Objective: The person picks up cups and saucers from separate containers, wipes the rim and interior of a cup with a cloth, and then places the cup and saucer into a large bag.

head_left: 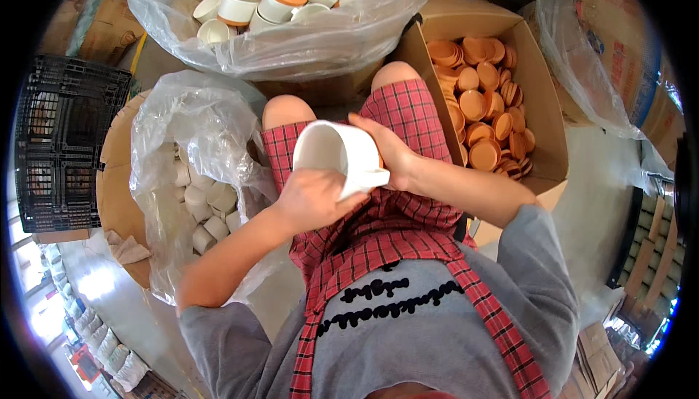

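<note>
Mid-frame, the left hand (313, 196) and right hand (394, 150) close their fingers (370, 125) on a white mug (360, 153), which could drop if either slackens.

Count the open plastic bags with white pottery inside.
2: a large plastic bag at the top, holding mugs, and a smaller plastic bag below it at left, holding white pieces. More may be hidden.

Smooth grey floor (591, 180), a patch of white glare (96, 283) on it at lower left. Black lattice-sided plastic crates (65, 144) stand at the left; large brown cardboard cartons (615, 24), partly draped in translucent plastic sheeting (579, 68), fill the upper right. Flattened brown cardboard sheets (598, 355) lie at lower right.
</note>
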Demonstrator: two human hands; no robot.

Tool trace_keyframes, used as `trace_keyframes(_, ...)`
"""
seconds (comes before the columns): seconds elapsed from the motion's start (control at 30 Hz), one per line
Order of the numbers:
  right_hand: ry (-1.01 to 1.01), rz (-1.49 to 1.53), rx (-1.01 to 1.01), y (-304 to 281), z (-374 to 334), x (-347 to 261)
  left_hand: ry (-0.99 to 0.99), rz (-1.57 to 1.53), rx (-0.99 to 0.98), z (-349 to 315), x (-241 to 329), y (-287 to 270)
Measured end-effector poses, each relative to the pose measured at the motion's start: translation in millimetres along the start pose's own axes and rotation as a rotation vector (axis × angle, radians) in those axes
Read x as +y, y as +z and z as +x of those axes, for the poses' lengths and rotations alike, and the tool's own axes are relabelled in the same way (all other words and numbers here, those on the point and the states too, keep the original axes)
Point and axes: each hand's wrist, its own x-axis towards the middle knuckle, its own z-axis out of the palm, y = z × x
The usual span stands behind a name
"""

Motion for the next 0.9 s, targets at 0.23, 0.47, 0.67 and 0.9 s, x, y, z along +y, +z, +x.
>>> trace_keyframes(0.23,-1.374,-0.849,-0.084,-0.6,3.9,-1.3,-0.698,-0.880,0.786,35.8,20.1,18.7)
trace_keyframes(0.47,-0.973,-0.096,-0.259,18.9,3.3,5.0,-0.571,-0.618,0.740,46.4,24.1,21.7)
trace_keyframes(0.67,-0.437,0.109,-0.194,-8.8,24.4,0.1,-0.157,0.143,0.397,27.3,-14.7,47.1)
trace_keyframes(0.9,-1.140,-0.613,0.094,4.6,30.9,16.9,-0.777,-0.831,0.784,27.0,-3.8,36.4)
